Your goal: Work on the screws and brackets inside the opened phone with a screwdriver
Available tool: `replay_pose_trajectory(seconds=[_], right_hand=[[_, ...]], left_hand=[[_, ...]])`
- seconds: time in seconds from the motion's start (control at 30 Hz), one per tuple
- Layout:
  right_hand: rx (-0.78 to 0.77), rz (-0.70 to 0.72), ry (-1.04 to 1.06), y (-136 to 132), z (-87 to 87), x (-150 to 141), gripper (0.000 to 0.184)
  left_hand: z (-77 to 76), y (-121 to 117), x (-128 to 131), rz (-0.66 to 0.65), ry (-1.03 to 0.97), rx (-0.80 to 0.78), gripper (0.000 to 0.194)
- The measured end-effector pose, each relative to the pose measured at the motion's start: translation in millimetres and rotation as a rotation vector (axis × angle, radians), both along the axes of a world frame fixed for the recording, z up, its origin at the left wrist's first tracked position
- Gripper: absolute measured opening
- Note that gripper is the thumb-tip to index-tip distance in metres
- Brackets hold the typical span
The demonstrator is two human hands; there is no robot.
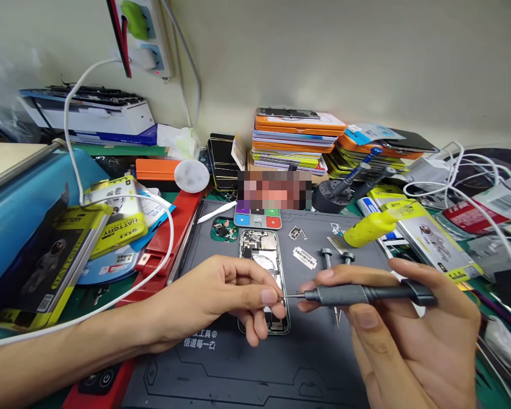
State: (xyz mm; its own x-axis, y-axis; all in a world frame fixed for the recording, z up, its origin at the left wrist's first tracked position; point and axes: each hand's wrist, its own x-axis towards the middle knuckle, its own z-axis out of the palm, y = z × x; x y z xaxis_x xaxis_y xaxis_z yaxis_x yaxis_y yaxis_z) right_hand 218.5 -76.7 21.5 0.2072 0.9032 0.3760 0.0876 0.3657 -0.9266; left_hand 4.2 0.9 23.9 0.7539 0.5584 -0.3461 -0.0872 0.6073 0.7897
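Slim dark-grey screwdriver with knurled barrel [344, 295] held crosswise

The right hand [426, 326] grips its barrel; the left hand [234, 295] closes thumb and fingers around the thin tip, hiding its end. Below, an opened, pale-framed smartphone with bare inner parts [264, 258] lies on a flat dark-grey mat [238, 380], near a silver razor blade [304, 258].

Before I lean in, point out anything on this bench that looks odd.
One thing stands out: a bare razor blade lies loose on the dark mat, just right of the opened phone and near the right hand. It looks odd because nothing covers it beside the work. I see no spill.
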Motion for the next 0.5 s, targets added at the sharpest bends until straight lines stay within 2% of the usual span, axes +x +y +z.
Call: replay_pose_trajectory(seconds=[0.23, 0.5], right_hand=[[-0.034, 0.009, 0.032, 0.3, 1.8, -2.2, 0.042], [-0.174, 0.049, 0.153, 4.1, 4.3, 0.3, 0.033]], left_hand=[[0.8, -0.8, -0.6, -0.006, -0.034, -0.027, 0.009], [2.1, 0.8, -0.2, -0.002, -0.046, -0.052, 0.010]])
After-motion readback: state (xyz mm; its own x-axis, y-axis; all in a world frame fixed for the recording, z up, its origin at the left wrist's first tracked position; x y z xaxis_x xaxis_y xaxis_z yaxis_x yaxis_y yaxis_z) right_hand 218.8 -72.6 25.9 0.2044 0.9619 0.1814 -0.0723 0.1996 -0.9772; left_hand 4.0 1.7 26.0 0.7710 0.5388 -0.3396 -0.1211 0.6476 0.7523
